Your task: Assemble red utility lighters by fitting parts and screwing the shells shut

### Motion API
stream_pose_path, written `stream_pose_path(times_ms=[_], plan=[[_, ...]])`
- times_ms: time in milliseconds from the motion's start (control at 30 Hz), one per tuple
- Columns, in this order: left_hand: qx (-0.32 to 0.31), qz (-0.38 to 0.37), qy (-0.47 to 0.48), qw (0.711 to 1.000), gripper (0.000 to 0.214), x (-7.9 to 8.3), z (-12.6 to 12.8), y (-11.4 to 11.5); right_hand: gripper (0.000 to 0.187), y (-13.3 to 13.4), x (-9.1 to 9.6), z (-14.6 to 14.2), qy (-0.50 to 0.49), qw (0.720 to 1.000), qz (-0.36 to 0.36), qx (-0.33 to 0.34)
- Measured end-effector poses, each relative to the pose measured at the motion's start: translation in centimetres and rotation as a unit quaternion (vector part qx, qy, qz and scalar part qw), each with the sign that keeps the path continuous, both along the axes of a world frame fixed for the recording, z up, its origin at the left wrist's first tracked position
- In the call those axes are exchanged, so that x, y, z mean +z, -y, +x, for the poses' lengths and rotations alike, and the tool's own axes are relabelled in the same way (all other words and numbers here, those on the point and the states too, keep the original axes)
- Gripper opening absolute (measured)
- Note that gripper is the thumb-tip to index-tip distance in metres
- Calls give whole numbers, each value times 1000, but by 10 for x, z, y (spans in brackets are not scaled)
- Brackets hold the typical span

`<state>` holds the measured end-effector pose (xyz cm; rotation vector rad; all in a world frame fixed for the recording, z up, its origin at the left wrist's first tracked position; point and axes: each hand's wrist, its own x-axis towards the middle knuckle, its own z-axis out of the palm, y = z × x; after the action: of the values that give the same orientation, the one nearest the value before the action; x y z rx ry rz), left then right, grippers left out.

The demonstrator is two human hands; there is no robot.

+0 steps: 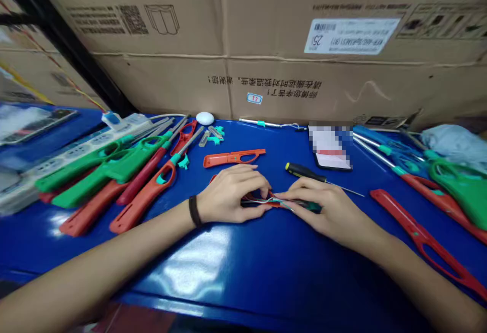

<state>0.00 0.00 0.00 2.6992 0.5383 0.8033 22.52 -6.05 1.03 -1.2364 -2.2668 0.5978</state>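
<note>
Both of my hands rest on the blue table [236,262] around one red lighter body [271,200] with thin wires and a teal part showing. My left hand [230,193] curls over its left end, fingers closed on it. My right hand [323,208] pinches the right end, where a dark green piece shows. A black-handled screwdriver [308,173] lies just behind my right hand. A loose red half-shell [233,158] lies behind my left hand.
Green and red long lighters [114,175] are piled at the left beside a white power strip [76,145]. More red, green and blue ones [437,191] lie at the right, with a phone [330,153] and grey cloth [454,142]. Cardboard boxes [266,43] wall the back.
</note>
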Motion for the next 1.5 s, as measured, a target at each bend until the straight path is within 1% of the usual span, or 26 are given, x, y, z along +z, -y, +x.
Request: stream_pose_path(times_ms=[233,400,567,800,900,1067,1200,1333,1500], plan=[[7,0,-5,1000,13,0,1,2,23,0,2,5,42,999,9,-7],[13,-2,-8,1000,13,1,1,2,28,1,4,7,81,996,21,10],[13,-5,-7,1000,13,2,1,2,26,3,9,4,143,987,71,20],[15,-10,-9,1000,12,3,1,4,29,9,16,-1,191,972,133,16],[12,-9,-5,1000,12,3,2,4,32,10,16,0,199,970,140,16],[6,-11,-6,1000,9,3,3,4,26,9,14,0,196,969,150,22],[4,-13,-3,1000,10,3,3,4,27,10,14,0,223,963,149,31],[-3,-19,5,1000,11,3,3,3,28,11,14,-1,245,955,163,38],[1,-14,-2,1000,11,3,3,4,26,11,15,-2,209,965,155,31]])
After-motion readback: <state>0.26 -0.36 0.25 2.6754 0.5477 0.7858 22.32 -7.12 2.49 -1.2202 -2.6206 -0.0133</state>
